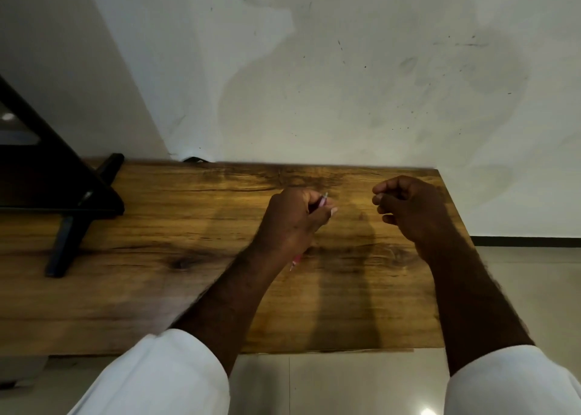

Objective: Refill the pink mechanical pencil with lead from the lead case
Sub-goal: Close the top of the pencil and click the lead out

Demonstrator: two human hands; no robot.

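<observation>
My left hand (295, 219) is closed around the pink mechanical pencil (296, 260). The pencil's top end sticks out past my thumb and its pointed tip shows below my palm, just above the wooden table (157, 257). My right hand (405, 204) hovers to the right, a hand's width away, with fingers curled and fingertips pinched together. Whether something thin sits between those fingertips is too small to tell. The lead case is not in sight.
A black stand (63, 201) with angled legs sits on the table's left end. A white wall rises right behind the table. The table's right edge runs close to my right forearm, with tiled floor beyond it and below the front edge.
</observation>
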